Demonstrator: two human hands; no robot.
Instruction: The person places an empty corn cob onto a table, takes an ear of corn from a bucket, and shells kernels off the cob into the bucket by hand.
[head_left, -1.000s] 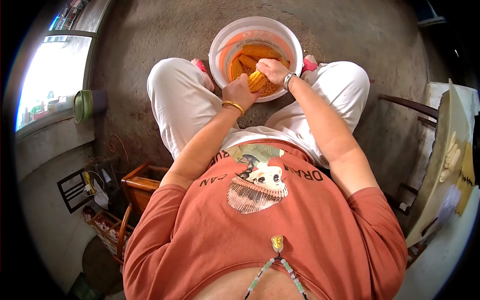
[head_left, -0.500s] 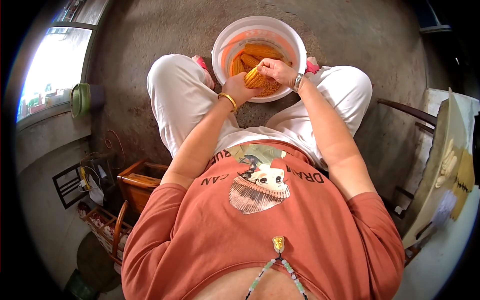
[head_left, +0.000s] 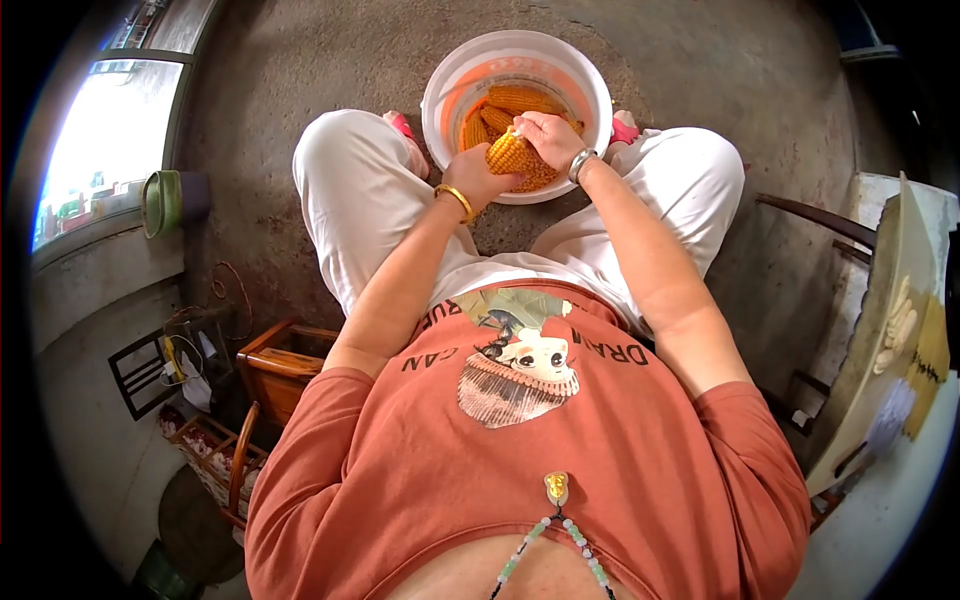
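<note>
Forearms (head_left: 405,268) reach fwd btwn bent knees (head_left: 335,165), hands low over white bucket (head_left: 577,72). L hand (head_left: 477,177) wrapped round a corn cob (head_left: 510,155), tilted above bucket's contents; R hand (head_left: 550,140) curled on cob's upper end, gripping or just pressing, can't tell. More cobs (head_left: 524,98) + loose kernels (head_left: 545,179) in bucket, partly hidden by hands. Green container (head_left: 162,204) near window (head_left: 105,140), far L; wooden furniture (head_left: 285,365) by L elbow.

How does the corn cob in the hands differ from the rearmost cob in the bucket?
The held cob is between the left hand and right hand; the rearmost cob lies in the bucket. The held cob looks brighter yellow, the rearmost cob deeper orange. Both have kernels on them.
</note>
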